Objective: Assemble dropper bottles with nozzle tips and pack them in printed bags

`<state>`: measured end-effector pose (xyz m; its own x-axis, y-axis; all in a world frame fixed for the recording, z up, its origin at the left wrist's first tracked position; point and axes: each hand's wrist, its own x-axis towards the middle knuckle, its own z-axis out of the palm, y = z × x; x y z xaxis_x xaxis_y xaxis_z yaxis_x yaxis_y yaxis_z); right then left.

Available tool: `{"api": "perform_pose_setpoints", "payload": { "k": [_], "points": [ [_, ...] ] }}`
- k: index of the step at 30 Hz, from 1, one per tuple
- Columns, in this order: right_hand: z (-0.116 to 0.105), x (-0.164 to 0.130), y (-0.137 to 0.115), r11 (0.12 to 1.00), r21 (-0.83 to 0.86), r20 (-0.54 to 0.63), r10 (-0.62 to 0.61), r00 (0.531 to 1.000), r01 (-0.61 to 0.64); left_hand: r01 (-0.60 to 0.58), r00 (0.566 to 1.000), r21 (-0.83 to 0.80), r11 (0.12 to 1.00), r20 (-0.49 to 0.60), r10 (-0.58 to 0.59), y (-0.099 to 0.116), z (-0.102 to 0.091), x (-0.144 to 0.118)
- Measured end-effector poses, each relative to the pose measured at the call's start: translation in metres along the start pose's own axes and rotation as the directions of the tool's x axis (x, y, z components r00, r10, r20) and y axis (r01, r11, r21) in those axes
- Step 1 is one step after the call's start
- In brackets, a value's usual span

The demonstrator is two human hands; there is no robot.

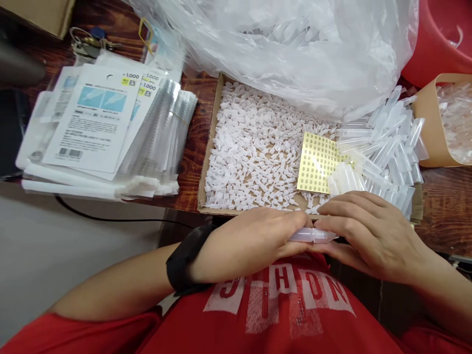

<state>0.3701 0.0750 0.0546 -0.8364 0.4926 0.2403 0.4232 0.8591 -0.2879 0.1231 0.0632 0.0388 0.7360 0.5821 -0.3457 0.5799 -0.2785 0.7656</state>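
Note:
In front of my shirt, my left hand [254,238] is closed around a translucent plastic tube [313,235] with a narrow pointed tip, lying level and pointing right. My right hand [372,236] has its fingers and thumb closed about the tip end. Just beyond my hands, a cardboard tray [208,162] holds a spread of small white plastic nozzle tips [250,147]. A yellow sheet of small round stickers [315,164] lies on them. Clear tubes [391,142] are heaped at the tray's right side, partly behind my right hand.
Stacked printed packages [92,118] lie at the left, with keys [92,42] behind them. A large plastic bag [295,59] overhangs the tray's back. At the right stand a tan container [429,113] of clear pieces and a red tub [429,44]. A black cable [121,220] hangs at the table's front edge.

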Motion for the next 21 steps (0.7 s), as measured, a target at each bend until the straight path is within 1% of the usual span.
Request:
{"api": "perform_pose_setpoints", "payload": {
  "k": [3,6,9,11,13,17,19,21],
  "points": [
    [0.001,0.000,0.001,1.000,-0.006,0.005,-0.017,1.000,0.017,-0.005,1.000,0.010,1.000,0.012,0.005,-0.001,-0.002,-0.001],
    [0.001,0.000,0.003,1.000,-0.004,-0.018,-0.031,0.999,0.031,0.003,1.000,0.010,1.000,0.029,-0.003,-0.001,-0.003,0.000],
    [0.001,0.001,0.005,0.997,-0.033,0.024,-0.074,0.997,0.074,0.036,0.999,0.009,0.999,0.039,-0.036,0.001,-0.003,0.000],
    [0.000,0.000,0.006,0.996,-0.063,0.035,-0.057,0.998,0.059,0.027,0.999,-0.014,1.000,0.020,-0.027,0.001,-0.003,0.001],
    [0.000,-0.001,0.008,0.991,-0.108,0.014,-0.083,0.996,0.084,0.006,1.000,-0.031,0.999,0.005,-0.005,0.000,-0.003,0.002],
    [0.004,-0.002,0.011,0.965,-0.160,-0.028,-0.217,0.976,0.210,0.018,1.000,0.024,1.000,0.017,-0.019,0.002,-0.007,0.005],
    [0.006,-0.001,0.012,0.966,-0.148,-0.069,-0.224,0.972,0.212,0.032,0.999,0.064,0.997,0.028,-0.034,0.005,-0.009,0.006],
    [0.010,0.000,0.013,0.972,-0.138,-0.090,-0.202,0.975,0.188,0.043,0.998,0.095,0.995,0.044,-0.047,0.008,-0.012,0.007]
  ]
}}
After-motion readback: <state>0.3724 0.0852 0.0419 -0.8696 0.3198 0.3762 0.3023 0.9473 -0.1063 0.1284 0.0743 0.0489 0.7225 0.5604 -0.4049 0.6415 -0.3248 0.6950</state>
